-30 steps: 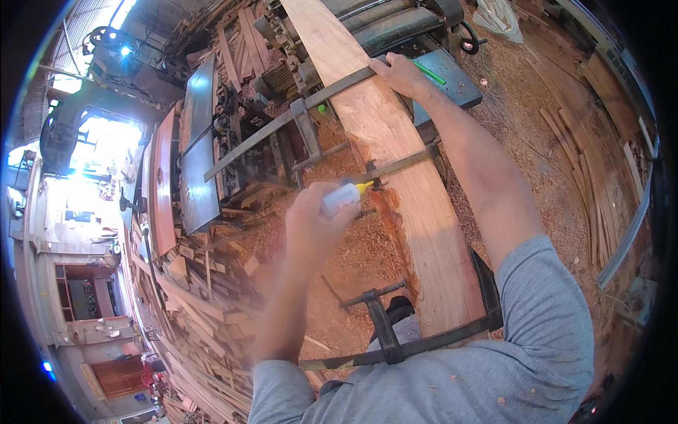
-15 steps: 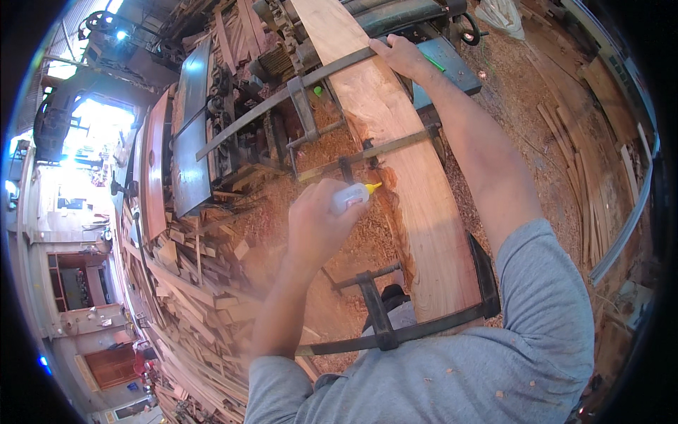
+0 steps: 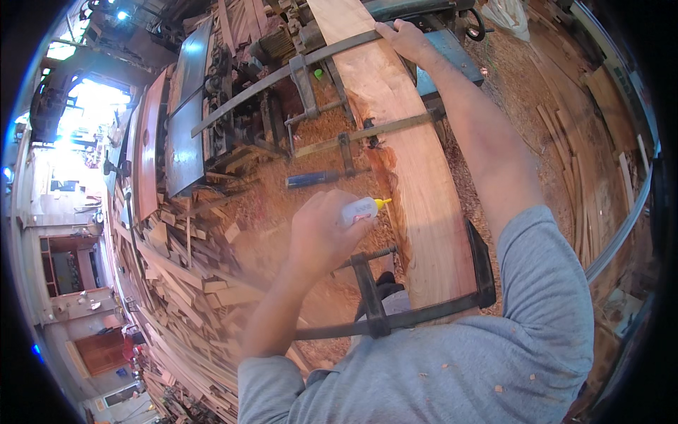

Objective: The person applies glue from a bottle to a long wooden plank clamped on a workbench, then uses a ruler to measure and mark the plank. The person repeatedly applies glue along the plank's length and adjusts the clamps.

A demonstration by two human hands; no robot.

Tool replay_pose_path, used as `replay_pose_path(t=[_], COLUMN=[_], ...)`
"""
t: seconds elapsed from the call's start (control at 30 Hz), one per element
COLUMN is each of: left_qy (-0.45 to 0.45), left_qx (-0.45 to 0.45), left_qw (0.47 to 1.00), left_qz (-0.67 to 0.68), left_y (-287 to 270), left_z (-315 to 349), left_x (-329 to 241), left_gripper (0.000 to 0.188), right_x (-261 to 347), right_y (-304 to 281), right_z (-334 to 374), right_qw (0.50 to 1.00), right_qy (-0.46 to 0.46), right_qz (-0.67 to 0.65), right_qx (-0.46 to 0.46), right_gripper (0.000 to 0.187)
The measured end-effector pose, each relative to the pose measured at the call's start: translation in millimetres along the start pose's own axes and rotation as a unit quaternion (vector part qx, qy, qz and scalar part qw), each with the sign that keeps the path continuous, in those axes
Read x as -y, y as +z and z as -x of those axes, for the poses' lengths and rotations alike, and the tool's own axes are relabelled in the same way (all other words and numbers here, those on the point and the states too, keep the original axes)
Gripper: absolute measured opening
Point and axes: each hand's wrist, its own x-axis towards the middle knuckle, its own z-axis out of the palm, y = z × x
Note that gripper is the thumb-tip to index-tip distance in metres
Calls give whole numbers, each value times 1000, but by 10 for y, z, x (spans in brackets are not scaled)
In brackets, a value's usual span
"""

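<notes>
My left hand (image 3: 319, 237) is closed around a small white glue bottle (image 3: 359, 211) with a yellow nozzle. It points right, its tip at the rough, reddish-brown left edge of a long pale wooden plank (image 3: 431, 212); whether the tip touches the wood, I cannot tell. My right hand (image 3: 408, 44) grips the far bar clamp (image 3: 282, 75) where it crosses the plank. A second bar clamp (image 3: 406, 126) with a blue handle (image 3: 312, 179) spans the plank's middle. Across the near end, close to my shirt, lies a third bar clamp (image 3: 431, 311).
Scrap lumber (image 3: 176, 283) is heaped at the left. Machinery with a blue metal table (image 3: 191, 120) stands at the far left, another blue surface (image 3: 448, 60) beyond my right hand. Wood shavings (image 3: 321, 251) cover the floor. Long boards (image 3: 565, 184) lie at the right.
My left hand has brought the bottle slightly toward me along the plank's left edge. The blue clamp handle, hidden before, now shows. My right hand keeps its place on the far clamp.
</notes>
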Motion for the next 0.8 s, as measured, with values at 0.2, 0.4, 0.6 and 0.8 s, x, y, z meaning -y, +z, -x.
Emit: replay_pose_path(t=[0.2,0.4,0.6,0.8], left_qy=[10,17,32,28], left_qx=[17,33,26,14], left_qw=[1000,999,999,999], left_qz=[-19,3,28,25], left_y=[4,8,33,16], left_z=[148,302,433,519], left_x=[-45,-104,-94,-74], left_gripper=[31,29,27,26], right_x=[-28,-4,-61,20], right_y=[2,-23,-30,-27], right_z=[-26,14,4,98], right_qw=[1000,1000,1000,996], right_qy=[2,4,-1,9], right_qz=[-7,-5,-1,74], right_qx=[10,12,6,-53], right_gripper=[75,74,82,97])
